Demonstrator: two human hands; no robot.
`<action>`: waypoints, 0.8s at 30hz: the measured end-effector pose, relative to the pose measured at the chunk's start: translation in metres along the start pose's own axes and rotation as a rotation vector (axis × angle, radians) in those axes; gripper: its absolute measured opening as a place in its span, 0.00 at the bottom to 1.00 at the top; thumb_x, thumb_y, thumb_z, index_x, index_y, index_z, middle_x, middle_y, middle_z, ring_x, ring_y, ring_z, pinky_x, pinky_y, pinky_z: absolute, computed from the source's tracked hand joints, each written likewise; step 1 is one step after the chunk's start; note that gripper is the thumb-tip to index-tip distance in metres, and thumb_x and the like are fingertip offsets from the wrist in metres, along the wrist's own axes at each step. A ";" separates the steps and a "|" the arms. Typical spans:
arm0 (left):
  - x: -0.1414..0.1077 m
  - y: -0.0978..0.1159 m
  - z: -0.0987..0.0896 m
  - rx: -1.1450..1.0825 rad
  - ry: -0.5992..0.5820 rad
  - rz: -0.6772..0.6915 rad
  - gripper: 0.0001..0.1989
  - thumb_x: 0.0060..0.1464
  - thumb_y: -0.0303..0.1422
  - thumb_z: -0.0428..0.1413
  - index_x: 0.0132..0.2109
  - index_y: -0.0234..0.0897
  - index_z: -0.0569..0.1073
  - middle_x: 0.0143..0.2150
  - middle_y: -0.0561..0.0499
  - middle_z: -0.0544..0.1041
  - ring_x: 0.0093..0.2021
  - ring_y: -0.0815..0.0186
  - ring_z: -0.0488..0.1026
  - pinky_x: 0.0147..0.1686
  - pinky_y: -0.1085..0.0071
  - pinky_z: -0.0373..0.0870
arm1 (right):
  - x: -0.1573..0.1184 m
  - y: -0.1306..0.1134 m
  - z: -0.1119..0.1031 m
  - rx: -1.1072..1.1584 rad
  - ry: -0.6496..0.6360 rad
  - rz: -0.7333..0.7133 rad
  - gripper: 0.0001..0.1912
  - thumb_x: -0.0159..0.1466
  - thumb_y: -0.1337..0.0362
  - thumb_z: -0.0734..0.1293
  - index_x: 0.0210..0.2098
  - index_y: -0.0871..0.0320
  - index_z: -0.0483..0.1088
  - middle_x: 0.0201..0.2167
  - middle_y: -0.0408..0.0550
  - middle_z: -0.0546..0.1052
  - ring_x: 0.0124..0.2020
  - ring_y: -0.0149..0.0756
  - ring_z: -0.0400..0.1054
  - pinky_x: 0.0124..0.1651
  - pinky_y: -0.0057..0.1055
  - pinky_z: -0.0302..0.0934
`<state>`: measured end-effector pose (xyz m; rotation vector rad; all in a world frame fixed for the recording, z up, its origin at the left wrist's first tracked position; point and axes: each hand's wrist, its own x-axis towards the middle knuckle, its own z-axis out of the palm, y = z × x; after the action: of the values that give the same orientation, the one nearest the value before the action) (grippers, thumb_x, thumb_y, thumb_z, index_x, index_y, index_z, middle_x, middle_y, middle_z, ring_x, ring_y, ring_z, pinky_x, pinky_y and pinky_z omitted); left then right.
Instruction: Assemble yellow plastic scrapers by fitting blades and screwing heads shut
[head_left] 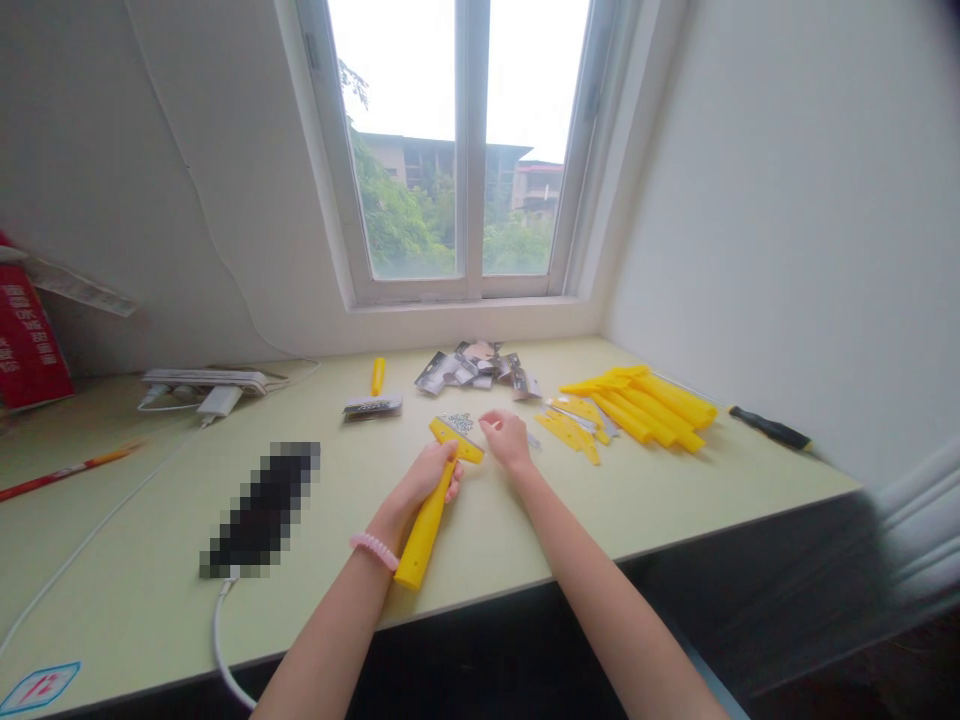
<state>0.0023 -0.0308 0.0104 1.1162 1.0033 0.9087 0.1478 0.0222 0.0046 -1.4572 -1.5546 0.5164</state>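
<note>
My left hand [430,478] is wrapped round a yellow scraper [421,540], its wide head tilted up and away from me and its handle end toward the table's front edge. Just right of the scraper head, my right hand [507,438] has its fingers pinched together; whatever is between them is too small to make out. A small pile of metal screws [459,422] lies behind the scraper head, close to the right fingertips. Flat yellow scraper-head pieces [568,430] are spread to the right, some with grey metal blades. Beyond them several yellow handles [660,408] lie heaped together.
A black-handled screwdriver [772,428] lies at the right wall. Packaged pieces [476,370] lie below the window. Another yellow handle [378,375] stands out behind a stack of packets [373,406]. Leftward are a blurred-out dark object [262,510] on a white cable and a power strip [206,378].
</note>
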 end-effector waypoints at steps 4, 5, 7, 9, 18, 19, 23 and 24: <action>0.004 0.002 -0.002 -0.028 0.102 0.010 0.08 0.54 0.37 0.43 0.33 0.36 0.59 0.15 0.58 0.63 0.08 0.74 0.58 0.09 0.77 0.50 | -0.002 0.008 -0.001 -0.218 -0.017 -0.100 0.11 0.55 0.70 0.60 0.32 0.58 0.74 0.30 0.47 0.74 0.32 0.32 0.66 0.39 0.28 0.57; 0.005 0.002 -0.003 -0.035 0.128 0.014 0.08 0.54 0.36 0.43 0.33 0.36 0.59 0.15 0.58 0.63 0.08 0.73 0.58 0.09 0.77 0.51 | -0.003 0.007 0.000 -0.247 -0.045 -0.143 0.11 0.55 0.70 0.60 0.33 0.57 0.74 0.30 0.46 0.73 0.32 0.32 0.66 0.39 0.27 0.57; 0.007 0.002 -0.005 -0.058 0.163 0.016 0.08 0.54 0.36 0.43 0.31 0.36 0.59 0.15 0.58 0.63 0.09 0.73 0.58 0.09 0.77 0.51 | -0.005 0.005 0.002 -0.292 -0.102 -0.224 0.12 0.56 0.70 0.60 0.34 0.55 0.74 0.31 0.46 0.72 0.33 0.32 0.65 0.38 0.27 0.56; 0.007 0.002 -0.006 -0.084 0.189 0.006 0.08 0.54 0.35 0.43 0.30 0.36 0.59 0.15 0.57 0.64 0.09 0.74 0.58 0.09 0.77 0.51 | -0.006 0.003 0.003 -0.327 -0.138 -0.262 0.11 0.58 0.69 0.60 0.34 0.54 0.74 0.31 0.46 0.72 0.34 0.32 0.65 0.37 0.27 0.55; 0.007 0.007 -0.007 -0.109 0.267 0.005 0.08 0.55 0.32 0.40 0.30 0.36 0.58 0.14 0.58 0.63 0.09 0.73 0.58 0.10 0.77 0.53 | -0.007 0.002 0.003 -0.324 -0.185 -0.320 0.11 0.59 0.69 0.61 0.36 0.55 0.74 0.34 0.47 0.72 0.35 0.32 0.65 0.38 0.26 0.55; 0.007 0.007 -0.008 -0.109 0.270 0.007 0.07 0.55 0.32 0.41 0.30 0.36 0.58 0.14 0.57 0.63 0.09 0.73 0.58 0.10 0.77 0.53 | -0.007 0.002 0.004 -0.327 -0.192 -0.322 0.11 0.59 0.69 0.61 0.36 0.55 0.74 0.34 0.47 0.72 0.36 0.32 0.65 0.37 0.26 0.55; 0.006 0.005 -0.007 -0.093 0.257 0.020 0.07 0.54 0.34 0.43 0.31 0.36 0.59 0.15 0.57 0.64 0.10 0.74 0.58 0.11 0.77 0.53 | -0.006 0.002 0.004 -0.339 -0.191 -0.300 0.11 0.58 0.70 0.61 0.34 0.55 0.75 0.32 0.47 0.73 0.36 0.33 0.65 0.37 0.27 0.55; 0.005 0.005 -0.006 -0.081 0.253 0.027 0.07 0.54 0.34 0.43 0.31 0.36 0.59 0.15 0.57 0.64 0.10 0.74 0.58 0.11 0.77 0.53 | -0.006 0.002 0.004 -0.337 -0.185 -0.284 0.11 0.58 0.70 0.61 0.33 0.55 0.75 0.32 0.47 0.73 0.36 0.34 0.65 0.37 0.27 0.55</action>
<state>-0.0027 -0.0233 0.0135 0.9639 1.1485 1.1226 0.1452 0.0181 -0.0012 -1.4286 -2.0339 0.2315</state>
